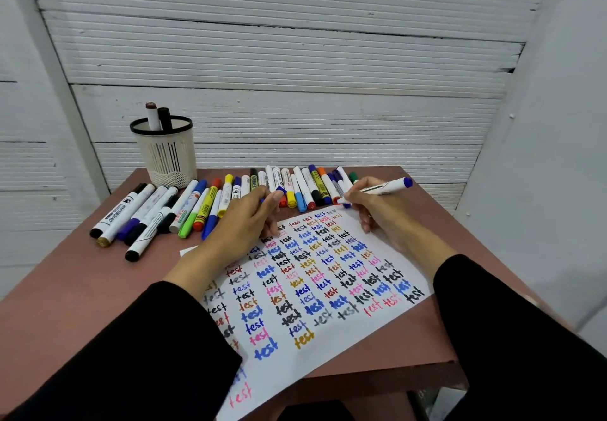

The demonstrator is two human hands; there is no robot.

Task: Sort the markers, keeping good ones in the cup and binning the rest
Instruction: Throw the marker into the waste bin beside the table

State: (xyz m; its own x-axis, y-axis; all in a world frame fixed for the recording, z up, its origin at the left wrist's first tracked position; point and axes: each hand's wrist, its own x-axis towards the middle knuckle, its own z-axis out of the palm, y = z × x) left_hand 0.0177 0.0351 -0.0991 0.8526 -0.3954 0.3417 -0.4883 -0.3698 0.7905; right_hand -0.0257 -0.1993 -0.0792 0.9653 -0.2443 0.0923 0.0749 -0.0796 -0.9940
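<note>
You sit at a makeshift work corner rather than a proper office or home room: the wall (279, 59) in front of you is bare white ribbed panels with gaps and chips at the seams. Your table (82, 289) is a small plain brown board with a raw front edge, pushed into the corner. On it lie only a row of markers (210, 204), a pen cup (166, 151) and a scribbled test sheet (312, 289).

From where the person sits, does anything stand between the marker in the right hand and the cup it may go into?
Yes. The row of markers lies on the table between the marker in the right hand and the cup at far left. The left hand is also between them.
</note>
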